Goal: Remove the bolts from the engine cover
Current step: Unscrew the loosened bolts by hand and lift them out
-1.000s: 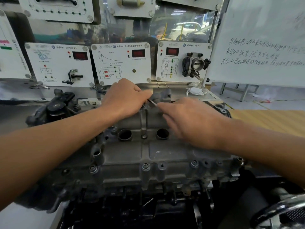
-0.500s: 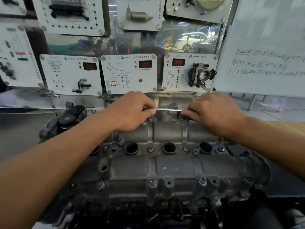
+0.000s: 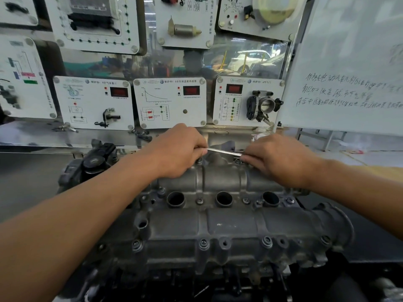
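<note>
The grey cast engine cover lies across the lower middle of the head view, with three round plug holes in a row. Bolts sit along its near edge and others between the holes. A thin silver wrench spans the cover's far edge. My left hand grips the wrench's left end, above a bolt at the far edge. My right hand pinches its right end over another far-edge bolt, which the fingers partly hide.
White sensor display panels stand upright just behind the engine. A whiteboard with handwriting stands at the right. A black component is mounted at the cover's left end. Small loose parts lie on the shelf behind.
My hands have drawn apart along the far edge, the right one moving rightward, so the wrench now shows between them. The view has tilted up slightly.
</note>
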`<action>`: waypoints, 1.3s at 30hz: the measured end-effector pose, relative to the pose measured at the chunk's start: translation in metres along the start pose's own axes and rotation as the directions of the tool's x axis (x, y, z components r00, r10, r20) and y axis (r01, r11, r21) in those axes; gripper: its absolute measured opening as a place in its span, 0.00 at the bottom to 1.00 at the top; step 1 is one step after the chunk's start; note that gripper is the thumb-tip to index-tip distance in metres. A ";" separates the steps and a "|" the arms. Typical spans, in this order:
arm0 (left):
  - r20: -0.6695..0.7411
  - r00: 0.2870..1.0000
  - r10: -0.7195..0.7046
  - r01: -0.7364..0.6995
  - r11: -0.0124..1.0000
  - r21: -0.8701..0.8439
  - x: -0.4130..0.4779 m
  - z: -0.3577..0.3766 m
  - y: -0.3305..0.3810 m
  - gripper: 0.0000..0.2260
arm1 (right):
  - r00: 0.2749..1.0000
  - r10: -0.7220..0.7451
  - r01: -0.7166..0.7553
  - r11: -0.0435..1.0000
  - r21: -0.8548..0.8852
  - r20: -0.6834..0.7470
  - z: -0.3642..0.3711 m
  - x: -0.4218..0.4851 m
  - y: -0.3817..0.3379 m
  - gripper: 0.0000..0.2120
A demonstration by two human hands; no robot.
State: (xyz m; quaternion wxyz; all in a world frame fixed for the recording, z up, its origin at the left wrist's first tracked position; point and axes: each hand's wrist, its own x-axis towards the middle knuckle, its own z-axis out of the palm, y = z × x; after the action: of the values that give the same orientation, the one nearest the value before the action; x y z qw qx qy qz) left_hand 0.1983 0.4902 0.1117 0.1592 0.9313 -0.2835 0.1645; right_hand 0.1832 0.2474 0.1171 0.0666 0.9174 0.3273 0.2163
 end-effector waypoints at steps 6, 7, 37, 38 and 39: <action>-0.174 0.985 -0.008 -0.019 0.988 -0.151 0.001 -0.016 0.002 0.08 | 0.991 0.016 -0.013 1.000 0.018 -0.131 -0.035 0.008 0.012 0.18; -0.207 0.978 0.022 -0.054 0.988 -0.147 0.003 -0.019 0.005 0.07 | 0.992 0.020 -0.016 0.999 0.033 -0.122 -0.041 0.002 0.011 0.18; 0.406 0.843 0.352 -0.520 0.724 0.453 0.066 -0.010 0.065 0.10 | 0.870 0.480 -0.385 0.800 0.461 -0.107 -0.016 -0.055 -0.069 0.22; 0.403 0.842 0.358 -0.525 0.716 0.460 0.066 -0.010 0.064 0.10 | 0.870 0.484 -0.390 0.795 0.465 -0.098 -0.014 -0.055 -0.070 0.21; 0.400 0.840 0.366 -0.531 0.705 0.470 0.066 -0.010 0.064 0.10 | 0.869 0.487 -0.395 0.787 0.474 -0.085 -0.013 -0.053 -0.071 0.21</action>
State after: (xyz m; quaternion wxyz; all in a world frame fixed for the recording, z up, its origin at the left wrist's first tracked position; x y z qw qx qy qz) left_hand 0.2114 0.4121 0.1596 -0.2094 0.8502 -0.4613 0.1429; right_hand 0.0998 0.2690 0.0909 -0.2296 0.9320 0.1483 0.2381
